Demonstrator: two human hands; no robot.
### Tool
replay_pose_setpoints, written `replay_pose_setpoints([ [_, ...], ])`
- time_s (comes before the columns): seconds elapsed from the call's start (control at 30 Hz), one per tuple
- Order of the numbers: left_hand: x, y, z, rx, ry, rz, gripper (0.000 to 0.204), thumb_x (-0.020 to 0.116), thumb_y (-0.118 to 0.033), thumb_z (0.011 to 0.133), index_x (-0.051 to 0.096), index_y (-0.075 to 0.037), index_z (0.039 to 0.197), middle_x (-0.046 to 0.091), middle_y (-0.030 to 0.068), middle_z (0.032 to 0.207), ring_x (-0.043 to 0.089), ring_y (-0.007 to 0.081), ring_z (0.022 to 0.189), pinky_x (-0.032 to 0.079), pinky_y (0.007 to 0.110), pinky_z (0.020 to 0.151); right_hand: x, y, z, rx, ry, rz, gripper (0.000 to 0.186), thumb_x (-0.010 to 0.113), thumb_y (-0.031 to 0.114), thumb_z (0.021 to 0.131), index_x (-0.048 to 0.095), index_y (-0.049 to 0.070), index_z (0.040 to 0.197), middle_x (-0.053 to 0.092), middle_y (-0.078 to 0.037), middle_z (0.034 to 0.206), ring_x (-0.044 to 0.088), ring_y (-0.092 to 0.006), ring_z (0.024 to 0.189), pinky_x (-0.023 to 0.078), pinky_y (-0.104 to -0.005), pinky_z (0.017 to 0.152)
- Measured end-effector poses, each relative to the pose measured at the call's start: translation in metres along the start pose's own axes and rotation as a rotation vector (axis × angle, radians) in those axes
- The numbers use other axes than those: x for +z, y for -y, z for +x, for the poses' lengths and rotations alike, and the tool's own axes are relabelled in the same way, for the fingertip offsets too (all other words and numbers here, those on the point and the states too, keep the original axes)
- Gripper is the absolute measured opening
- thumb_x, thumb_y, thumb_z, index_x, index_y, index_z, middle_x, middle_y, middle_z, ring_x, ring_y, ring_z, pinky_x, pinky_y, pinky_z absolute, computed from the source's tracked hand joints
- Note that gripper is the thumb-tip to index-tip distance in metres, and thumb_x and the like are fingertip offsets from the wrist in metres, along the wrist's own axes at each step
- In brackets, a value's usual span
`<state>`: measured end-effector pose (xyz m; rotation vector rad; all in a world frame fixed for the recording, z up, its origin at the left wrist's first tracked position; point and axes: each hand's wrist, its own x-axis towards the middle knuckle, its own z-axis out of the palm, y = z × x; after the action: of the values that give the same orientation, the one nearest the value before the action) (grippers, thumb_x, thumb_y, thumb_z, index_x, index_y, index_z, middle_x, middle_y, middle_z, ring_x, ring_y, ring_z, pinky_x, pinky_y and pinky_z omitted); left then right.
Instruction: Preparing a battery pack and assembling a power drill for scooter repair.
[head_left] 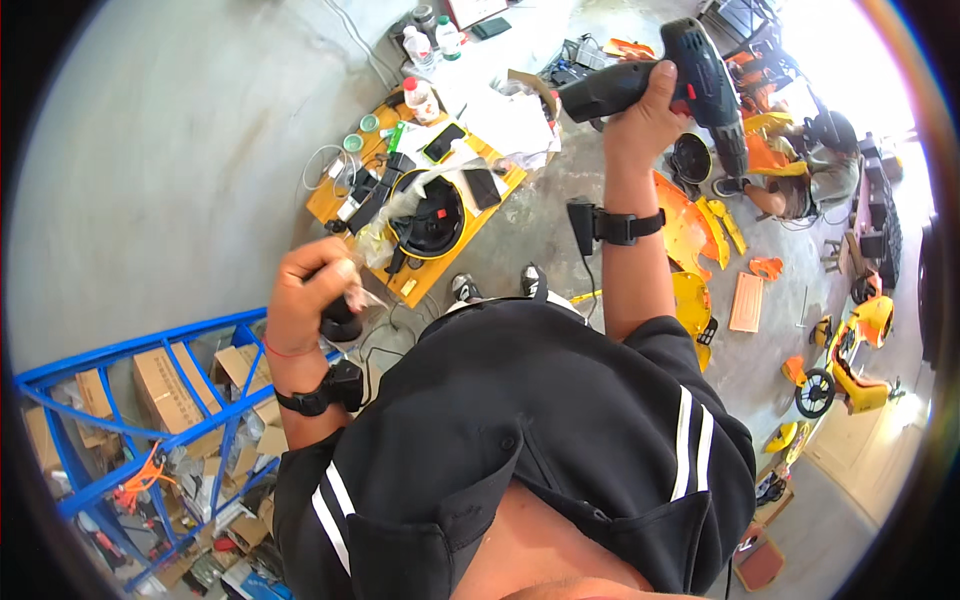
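Observation:
My right hand is raised at the upper right and wrapped round the grip of a black cordless drill. The drill's chuck points down and its battery end points left. At the left, my left hand is closed, fingers curled and pinched. A small pale, see-through scrap shows at its fingertips, too small to name. Just below those fingers is a dark rounded thing; I cannot tell whether the hand holds it. Nearest to this hand is a wooden table bearing a black helmet with a yellow rim.
Phones, papers, cables and a red-capped bottle crowd the table. A blue rack of cardboard boxes stands at lower left. Orange and yellow panels lie on the floor at right, near a crouching person and a small yellow bike.

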<state>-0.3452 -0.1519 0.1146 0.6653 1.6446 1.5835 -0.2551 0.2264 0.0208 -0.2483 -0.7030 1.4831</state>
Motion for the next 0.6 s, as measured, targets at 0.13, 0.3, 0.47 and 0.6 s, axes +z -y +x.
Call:
replay_pose_setpoints([
  [0.13, -0.033, 0.004, -0.006, 0.041, -0.435, 0.191, 0.019, 0.059, -0.015, 0.096, 0.067, 0.002, 0.091, 0.062, 0.0051, 0.079, 0.056, 0.0101, 0.060, 0.047, 0.025, 0.059, -0.028, 0.011, 0.010, 0.177, 0.039, -0.037, 0.040, 0.062, 0.037, 0.096, 0.060, -0.001, 0.105, 0.068, -0.015, 0.095, 0.066, -0.0263, 0.088, 0.054, -0.0395, 0.086],
  [0.3, -0.077, 0.047, -0.017, -0.035, -0.591, 0.630, 0.031, 0.055, -0.016, 0.098, 0.065, 0.003, 0.120, 0.067, 0.0046, 0.106, 0.057, 0.0082, 0.064, 0.049, 0.022, 0.059, -0.061, 0.019, 0.007, 0.317, 0.060, -0.051, 0.039, 0.067, 0.034, 0.093, 0.058, -0.001, 0.107, 0.064, -0.013, 0.101, 0.063, -0.0252, 0.094, 0.052, -0.0399, 0.090],
  [0.47, -0.090, 0.107, -0.039, -0.005, -0.686, 1.015, 0.021, 0.064, -0.017, 0.092, 0.073, -0.006, 0.107, 0.065, 0.0115, 0.101, 0.064, 0.0225, 0.081, 0.052, 0.031, 0.072, -0.090, 0.020, -0.009, 0.375, 0.112, -0.119, 0.040, 0.065, 0.027, 0.094, 0.054, -0.004, 0.115, 0.064, -0.015, 0.099, 0.065, -0.0246, 0.090, 0.057, -0.0379, 0.084],
  [0.6, -0.083, 0.126, -0.048, -0.075, -0.801, 0.947, 0.021, 0.068, -0.020, 0.089, 0.075, -0.009, 0.106, 0.062, 0.0110, 0.108, 0.064, 0.0241, 0.088, 0.052, 0.034, 0.077, -0.106, 0.012, -0.015, 0.470, 0.096, -0.216, 0.038, 0.065, 0.029, 0.094, 0.057, -0.005, 0.109, 0.065, -0.015, 0.098, 0.066, -0.0248, 0.089, 0.056, -0.0369, 0.083],
])
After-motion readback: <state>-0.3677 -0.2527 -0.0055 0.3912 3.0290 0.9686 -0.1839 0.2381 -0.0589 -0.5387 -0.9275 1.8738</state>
